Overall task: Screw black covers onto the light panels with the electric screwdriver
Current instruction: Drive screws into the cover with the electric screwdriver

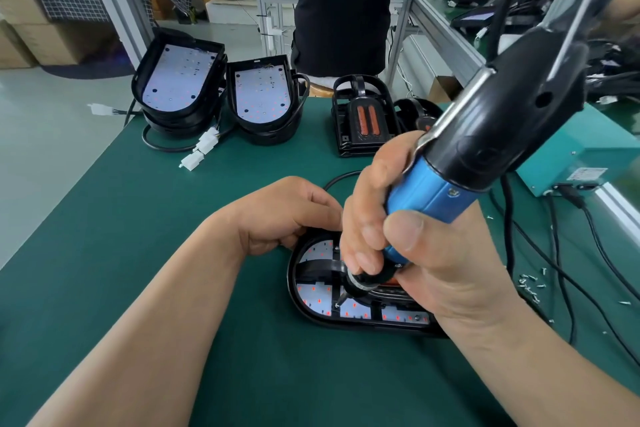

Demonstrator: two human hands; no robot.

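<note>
Driving: my right grip (415, 246) clasps the electric screwdriver (436, 194), bit down on the black cover (320, 267).
Steadying: my left grip (277, 215) holds the light panel (308, 298).
Waiting: uncovered panels (180, 80) beyond.

bright, even indoor light with soft shadows; strong wide-angle bending at the edges; the near electric screwdriver (478, 135) looks slightly blurred.

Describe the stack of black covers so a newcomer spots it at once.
On the green mat, look along the far edge, right of the two stacks of light panels. The stack of black covers sits there, alone in showing two orange strips instead of white LED boards.
</note>
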